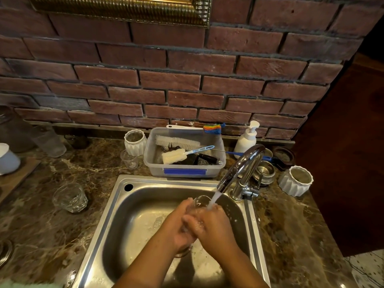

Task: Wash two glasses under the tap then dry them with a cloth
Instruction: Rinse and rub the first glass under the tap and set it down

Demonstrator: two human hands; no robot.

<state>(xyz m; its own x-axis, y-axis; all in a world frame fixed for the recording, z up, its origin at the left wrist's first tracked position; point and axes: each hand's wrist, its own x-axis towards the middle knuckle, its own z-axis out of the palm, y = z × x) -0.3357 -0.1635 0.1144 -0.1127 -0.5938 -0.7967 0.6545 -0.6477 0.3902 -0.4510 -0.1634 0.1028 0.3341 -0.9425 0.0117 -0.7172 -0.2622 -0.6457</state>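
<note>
Two hands meet over the sink basin. The left hand [178, 223] and right hand [214, 223] are pressed together around one clear glass [200, 201], fingers wrapped on its wall, with the rim tipped up toward the stream of water [214, 199] falling from the tap [239, 169]. Only the rim and a little of the base show; the rest is hidden by the fingers. The sink [124, 204] lies directly below. The second glass [70, 197] stands upright on the worktop [291, 235], well apart to the left of the sink, apparently not yet washed.

Likely hazards, judged from this arrangement:
- Wet glass in wet hands may slip and strike the steel basin, chipping or breaking.
- The rim sits near the tap spout; lifting or turning the glass carelessly could knock it against the metal.
- Water striking the tilted rim may splash onto the worktop and make it slippery.
- The second glass stands fairly near the worktop's front, where a passing forearm could catch it.
- No drying cloth can be identified with certainty; a pale green patch [27, 284] at the lower left corner may be one.
</note>
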